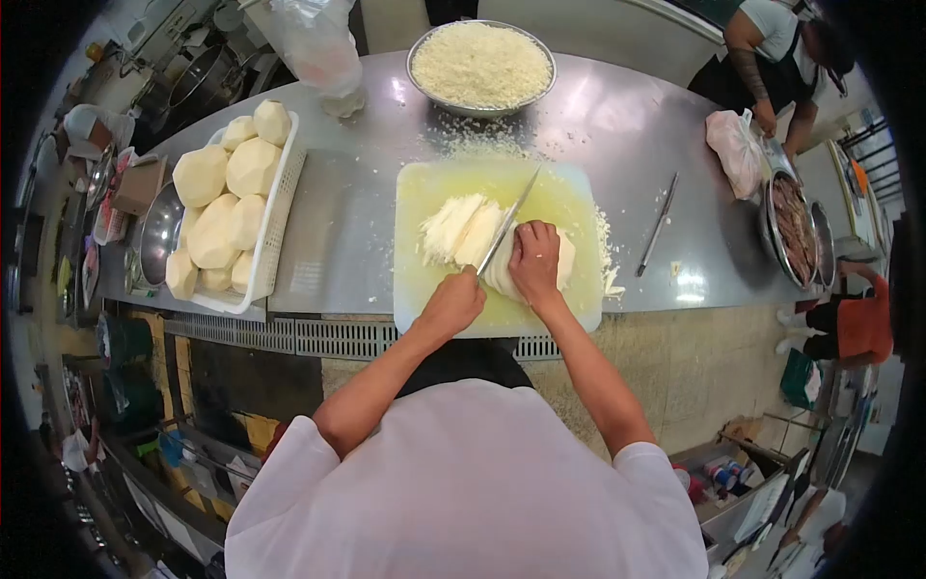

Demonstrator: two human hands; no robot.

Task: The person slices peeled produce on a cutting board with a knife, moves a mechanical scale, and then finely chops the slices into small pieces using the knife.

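Cannot make out any lettering at this size. In left hand [455, 301] — fingers wrapped snugly round the handle — a knife [511, 220], long metal blade slanting up and to the right alongside a pale peeled vegetable [500, 279], smooth and firm-looking, on the board. On top of that vegetable, right hand [535, 259], fingers bent and drawn together; cannot tell whether pinching or only pressing down. Left of blade, a heap of thin cream-white strips [447, 232]. Under all this, a cutting board [569, 193], yellow-green, rounded corners, on a shiny steel table [338, 222]. Loose shreds along board's right edge. To the left, a white basket [280, 227] with perforated sides, piled with whole peeled vegetables [212, 236], roundish, faceted by peeling. Beyond board, a round silvery bowl [482, 109] mounded with crumbly chopped bits [482, 63]; near it, a crinkled see-through plastic bag [318, 48]. Right of board, lying flat, a slim metal tool [659, 223]. At far right — a pinkish-white bag [735, 156], a metal basin [772, 230] of reddish-brown strips [794, 227], and a co-worker [752, 72] in dark apron.
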